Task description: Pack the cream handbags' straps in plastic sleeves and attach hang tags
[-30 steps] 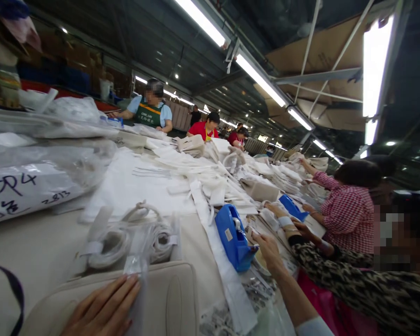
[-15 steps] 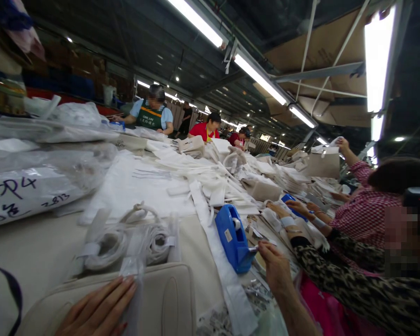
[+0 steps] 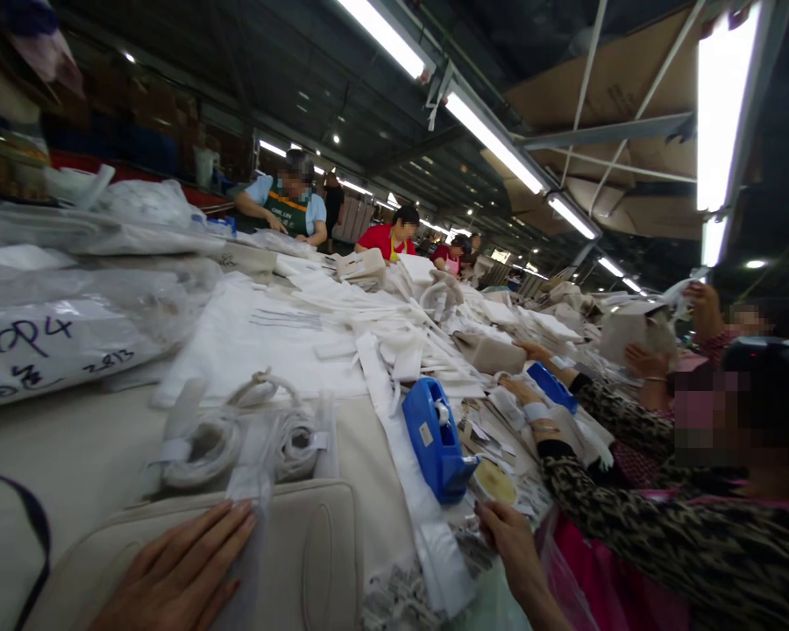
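My left hand (image 3: 181, 556) lies flat, fingers stretched, on a cream bag (image 3: 312, 548) and on the clear plastic strip (image 3: 253, 491) running over it. At the bag's top, coiled straps (image 3: 201, 451) are bundled in clear wrap. My right hand (image 3: 509, 543) is closed in a pinch just below the blue tape dispenser (image 3: 434, 438), apart from it. It was drawing tape from there a moment ago; the piece of tape in the fingertips is barely visible now. A yellowish tape roll (image 3: 495, 482) lies just beyond my right hand.
White strips (image 3: 401, 473) and foam sheets (image 3: 269, 333) cover the table. A marked plastic package (image 3: 59, 342) lies at left. Small metal parts (image 3: 401, 600) lie near the front. At right, a co-worker's patterned sleeve (image 3: 605, 508) reaches close by, beside another blue dispenser (image 3: 552, 387).
My right hand has moved down and slightly left, away from the dispenser's cutting end. My left hand stays on the bag. At right, co-workers' arms and a held bag have shifted.
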Demonstrator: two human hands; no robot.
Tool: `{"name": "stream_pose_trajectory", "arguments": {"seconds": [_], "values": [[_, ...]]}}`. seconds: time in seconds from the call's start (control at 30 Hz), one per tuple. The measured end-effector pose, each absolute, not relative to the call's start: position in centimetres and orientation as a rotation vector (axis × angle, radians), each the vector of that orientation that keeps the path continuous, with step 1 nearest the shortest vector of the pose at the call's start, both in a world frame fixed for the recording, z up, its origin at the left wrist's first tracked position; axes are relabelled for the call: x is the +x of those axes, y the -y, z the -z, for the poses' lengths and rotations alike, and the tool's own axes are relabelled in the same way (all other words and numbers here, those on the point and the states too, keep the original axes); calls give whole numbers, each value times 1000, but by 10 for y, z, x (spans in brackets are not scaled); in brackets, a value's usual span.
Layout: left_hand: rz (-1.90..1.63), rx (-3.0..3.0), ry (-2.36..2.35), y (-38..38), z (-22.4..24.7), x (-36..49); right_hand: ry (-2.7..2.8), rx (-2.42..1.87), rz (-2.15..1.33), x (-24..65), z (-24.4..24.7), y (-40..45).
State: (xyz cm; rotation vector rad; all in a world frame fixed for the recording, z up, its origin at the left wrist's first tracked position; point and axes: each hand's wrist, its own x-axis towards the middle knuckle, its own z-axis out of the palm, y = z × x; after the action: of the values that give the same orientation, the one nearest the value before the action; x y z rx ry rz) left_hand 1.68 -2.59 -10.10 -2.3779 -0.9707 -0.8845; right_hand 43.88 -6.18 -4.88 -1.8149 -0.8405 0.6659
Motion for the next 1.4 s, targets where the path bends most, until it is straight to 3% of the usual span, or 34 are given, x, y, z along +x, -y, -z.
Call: {"name": "stream_pose_trajectory", "arguments": {"seconds": [0.2,0.43,0.6,0.8,1.4], "values": [[760,-2403,1120,43,72,29,1766,-1880,-403,423,21,76],[545,-2563,1262,54,64,34,2798,-1169,-454,285,-73,35],[572,-2623,1316,54,67,35,3259,-778,-76,209,-82,-26],[606,-2671,1345,50,72,37,3495,-670,237,173,-63,-71],[635,-2627,1298,50,73,35,3334,-1362,123,147,-50,-119]]}}
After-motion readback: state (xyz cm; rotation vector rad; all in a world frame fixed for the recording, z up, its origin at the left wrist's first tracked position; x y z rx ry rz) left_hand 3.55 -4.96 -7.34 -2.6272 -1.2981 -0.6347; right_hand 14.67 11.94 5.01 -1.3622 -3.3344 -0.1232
